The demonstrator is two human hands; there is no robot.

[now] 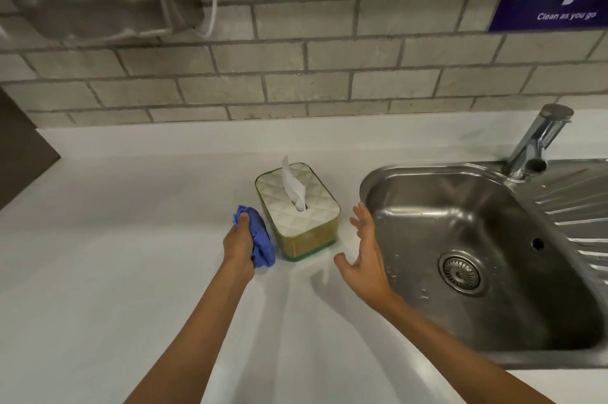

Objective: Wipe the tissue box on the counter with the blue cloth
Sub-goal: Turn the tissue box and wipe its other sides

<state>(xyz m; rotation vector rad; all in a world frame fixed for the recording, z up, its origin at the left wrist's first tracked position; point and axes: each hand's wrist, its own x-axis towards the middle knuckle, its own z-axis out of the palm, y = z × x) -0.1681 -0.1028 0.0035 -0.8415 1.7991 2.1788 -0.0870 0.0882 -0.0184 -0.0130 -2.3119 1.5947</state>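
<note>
Right, the left hand (239, 247) grips the bunched blue cloth (261, 240) against the left side of the tissue box (297, 211), which stands on the white counter (131, 239) beside the sink (487, 239). The right hand (365, 255) hovers spread open, just right of the box.

So the tissue box (297, 211) sits on the counter (131, 239) right between both hands. Left hand (239, 244) is just left of it, with the cloth (260, 239) bunched between that hand and the box's side, can't tell if it's touching. Right hand (363, 255) is just right of the box, apart from it. Sink (477, 255) is right behind that hand's back, tap (536, 140) at its far edge, wall (329, 58) beyond everything.
</note>
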